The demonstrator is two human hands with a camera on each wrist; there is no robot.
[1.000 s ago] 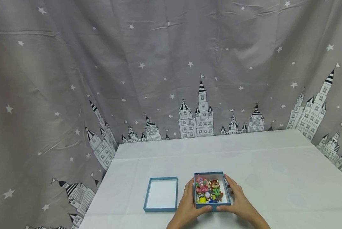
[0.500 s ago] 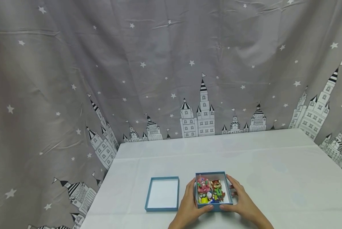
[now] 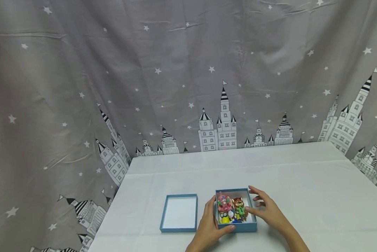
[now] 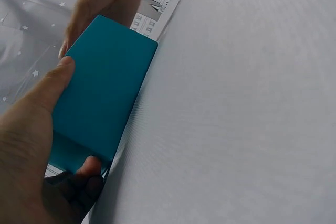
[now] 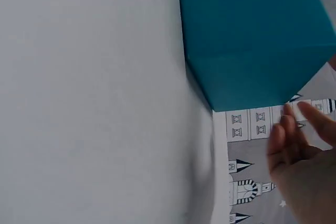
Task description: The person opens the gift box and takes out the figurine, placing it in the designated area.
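A blue box [image 3: 245, 228] on the white table holds several small toy figures. They include a pink bear-like figure [image 3: 224, 202], a fox figure [image 3: 240, 207] in green and a yellow goggled figure [image 3: 224, 219]. My left hand [image 3: 207, 225] grips the box's left side, its thumb along the front wall. In the left wrist view, that thumb presses the blue box [image 4: 105, 82] and the other fingers bend round its side. By the right wall is my right hand [image 3: 268, 211], fingers loosely bent and thumb tip over the rim near the fox; contact cannot be told.
To the left of the box lies a shallow blue-rimmed tray or lid [image 3: 178, 230] with a white inside. The white-covered table [image 3: 302, 182] extends to a grey curtain [image 3: 176, 52] printed with stars and castles behind it.
My right hand has let go of the box's right side and front, and its thumb has moved up over the rim. The left hand and the figures stay as they were.
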